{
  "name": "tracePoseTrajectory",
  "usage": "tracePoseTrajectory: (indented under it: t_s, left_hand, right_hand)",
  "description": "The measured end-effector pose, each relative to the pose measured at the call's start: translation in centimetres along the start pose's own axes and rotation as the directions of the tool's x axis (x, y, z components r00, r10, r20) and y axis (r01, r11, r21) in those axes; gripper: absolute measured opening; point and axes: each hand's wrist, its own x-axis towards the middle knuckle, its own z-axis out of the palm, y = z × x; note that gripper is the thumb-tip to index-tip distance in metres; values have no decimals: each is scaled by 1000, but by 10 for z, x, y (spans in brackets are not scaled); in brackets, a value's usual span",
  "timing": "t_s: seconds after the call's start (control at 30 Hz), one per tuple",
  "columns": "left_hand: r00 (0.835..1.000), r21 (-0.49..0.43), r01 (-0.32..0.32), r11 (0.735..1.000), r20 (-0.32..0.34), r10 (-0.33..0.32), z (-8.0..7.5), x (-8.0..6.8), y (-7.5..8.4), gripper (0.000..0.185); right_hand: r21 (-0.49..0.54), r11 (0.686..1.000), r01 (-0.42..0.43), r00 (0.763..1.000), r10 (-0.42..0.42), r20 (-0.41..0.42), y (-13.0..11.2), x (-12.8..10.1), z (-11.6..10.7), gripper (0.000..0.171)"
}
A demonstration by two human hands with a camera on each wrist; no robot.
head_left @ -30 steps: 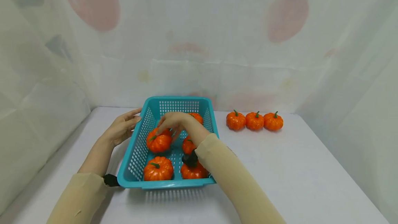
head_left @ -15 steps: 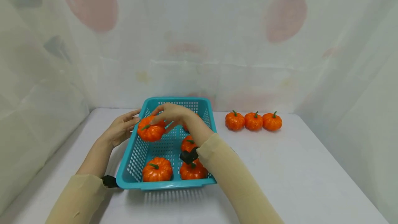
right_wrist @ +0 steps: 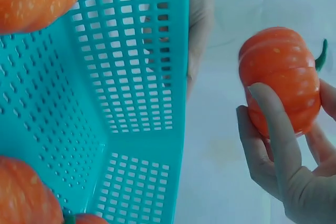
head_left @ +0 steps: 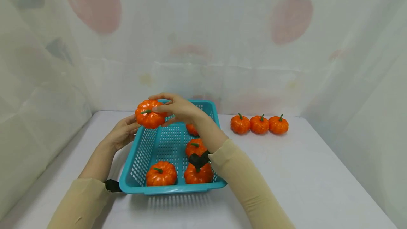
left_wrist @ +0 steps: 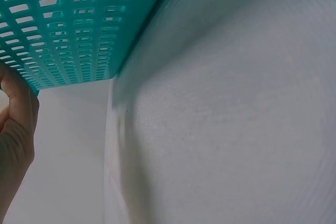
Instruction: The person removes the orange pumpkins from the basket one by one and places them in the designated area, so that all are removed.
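My right hand (head_left: 173, 109) grips a small orange pumpkin (head_left: 148, 115) and holds it in the air above the far left corner of the teal basket (head_left: 144, 144). The right wrist view shows the fingers (right_wrist: 278, 135) curled round that pumpkin (right_wrist: 281, 77), outside the basket wall (right_wrist: 142, 66). My left hand (head_left: 122, 131) rests against the outside of the basket's left wall, fingers straight; in the left wrist view the hand (left_wrist: 16, 129) touches the basket wall (left_wrist: 79, 24). Several more pumpkins lie in the basket, among them one at the near left (head_left: 161, 173).
Three orange pumpkins (head_left: 259, 123) stand in a row on the white table (head_left: 302, 179) to the right of the basket. White sheeting with faded fruit prints closes in the back and both sides.
My right hand has lifted the pumpkin out of the basket's middle, up and to the left over the far left corner. The left hand has stayed on the basket's side.
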Motion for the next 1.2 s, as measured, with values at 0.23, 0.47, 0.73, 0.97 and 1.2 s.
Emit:
tracePoseTrajectory:
  t_s: [0.23,0.47,0.73,0.97,1.2]
  left_hand:
    - [1000,48,16,999,-9,-16,-2,-1,2,68]
    - [1000,44,11,999,-15,-11,0,-1,3,68]
    - [1000,60,16,998,-26,-14,1,1,2,69]
    - [1000,53,21,998,-21,-20,1,2,2,69]
    - [1000,59,11,998,-18,-10,-1,1,3,69]
  right_hand:
    - [134,990,52,998,-45,-52,-3,-11,-19,50]
    - [197,976,89,992,-69,-106,-7,-24,-42,56]
    - [198,973,118,979,-80,-190,1,-38,-69,56]
    - [195,973,125,968,-76,-238,15,-52,-96,56]
    - [231,965,124,951,-49,-304,23,-65,-119,53]
